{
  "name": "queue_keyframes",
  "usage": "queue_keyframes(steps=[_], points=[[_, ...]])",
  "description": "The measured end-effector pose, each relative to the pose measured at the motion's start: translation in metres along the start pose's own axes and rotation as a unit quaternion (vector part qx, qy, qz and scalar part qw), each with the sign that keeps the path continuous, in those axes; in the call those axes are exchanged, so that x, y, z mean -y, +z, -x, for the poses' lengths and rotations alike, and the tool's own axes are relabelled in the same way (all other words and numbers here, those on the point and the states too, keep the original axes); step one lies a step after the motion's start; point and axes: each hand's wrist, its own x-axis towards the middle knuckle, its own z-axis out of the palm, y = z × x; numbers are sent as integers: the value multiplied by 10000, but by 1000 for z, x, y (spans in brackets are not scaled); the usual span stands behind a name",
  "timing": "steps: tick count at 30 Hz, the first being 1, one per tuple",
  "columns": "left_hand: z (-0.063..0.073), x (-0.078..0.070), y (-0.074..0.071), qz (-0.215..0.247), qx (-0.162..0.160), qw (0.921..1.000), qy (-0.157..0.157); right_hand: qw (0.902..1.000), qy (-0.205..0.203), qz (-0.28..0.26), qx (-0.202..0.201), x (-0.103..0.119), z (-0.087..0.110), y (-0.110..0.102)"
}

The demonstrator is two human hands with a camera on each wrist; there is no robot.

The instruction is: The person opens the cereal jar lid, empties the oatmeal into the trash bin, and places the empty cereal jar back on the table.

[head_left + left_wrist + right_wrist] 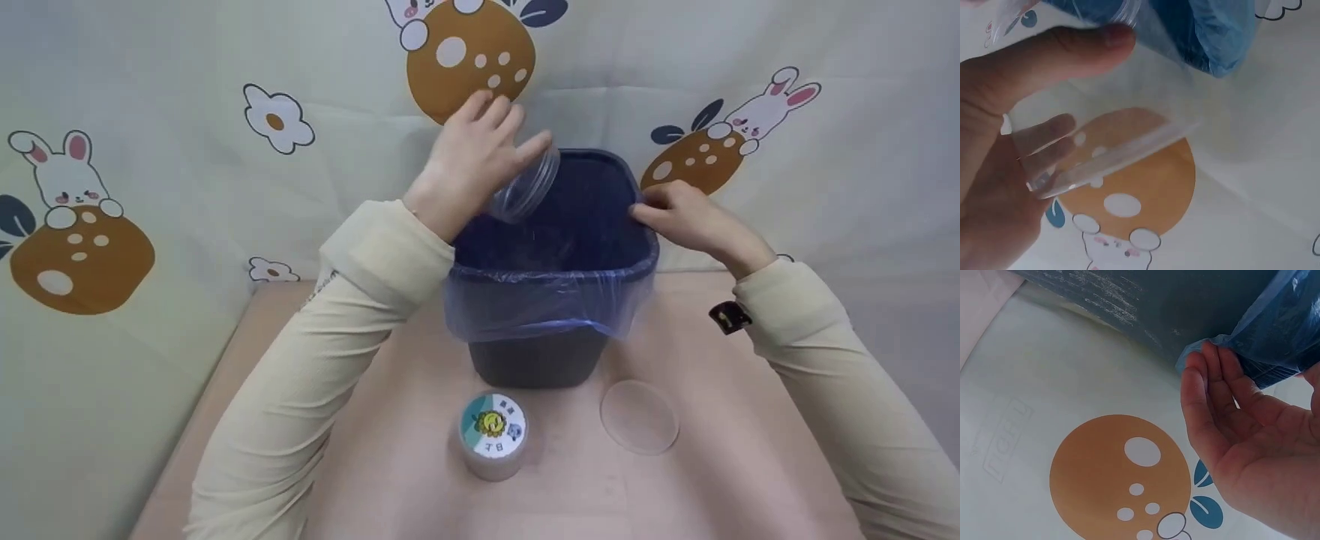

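My left hand (476,154) grips a clear plastic jar (531,189), tipped so its mouth faces the inside of a dark trash can (538,364). In the left wrist view the thumb lies along one side of the see-through jar (1123,154), with fingers visible through the far wall. A thin blue garbage bag (532,311) lines the can and hangs over its rim. At the can's right side, my right hand (697,221) holds the rim and bag. The right wrist view has its fingertips (1210,360) against the bag's folded-over edge.
A second lidded jar (493,436) with a cartoon flower label on top stands in front of the can. To its right lies a clear round lid (640,418) on the pinkish tabletop (570,495). A cloth printed with rabbits (337,195) hangs behind.
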Motion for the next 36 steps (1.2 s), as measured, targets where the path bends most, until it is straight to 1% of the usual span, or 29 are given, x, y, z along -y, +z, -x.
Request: queue_keyframes(steps=[1,4,5,6,10,14,16,18,20,24,26,28,30,32,34,36], points=[[0,-1,-2,-73,156,9999,-3,10000,15,-1,-2,-1,1,0],[-2,-2,-6,-434,27,9990,-90,10000,30,2,-67,-3,2,0],[-2,-2,-6,-491,28,9988,-81,10000,49,-2,-78,-3,3,0],[-3,-4,-6,-526,125,9985,-58,9999,61,-9,-83,-3,3,0],[-4,-11,-1,-805,390,9958,177,9999,73,-65,-47,-3,4,0],[-3,-12,4,-1120,525,9921,208,9999,66,-125,-53,-3,3,-1],[-1,-11,6,-1138,404,9926,146,9999,47,-129,-52,-4,2,0],[1,-10,9,-1159,177,9930,148,9999,20,-151,-49,-4,1,1],[6,-9,14,-1084,-134,9939,156,9999,-38,-158,-40,-4,0,2],[21,-8,26,-791,-826,9934,57,9998,-181,-43,-29,-2,-3,4],[28,-7,32,-517,-1176,9917,-28,9998,-196,-5,-7,-1,-4,5],[34,-3,35,-154,-1434,9895,-138,9998,-216,27,-22,-1,-4,5],[39,2,37,403,-1554,9867,-259,9998,-183,9,-69,-1,-3,5],[43,8,38,1034,-1552,9816,-407,9998,-148,-6,-150,-1,-2,5],[46,14,38,1617,-1427,9749,-548,9997,-121,-32,-223,-2,0,5],[50,20,40,2097,-1323,9668,-625,9996,-97,-73,-256,-3,1,4]])
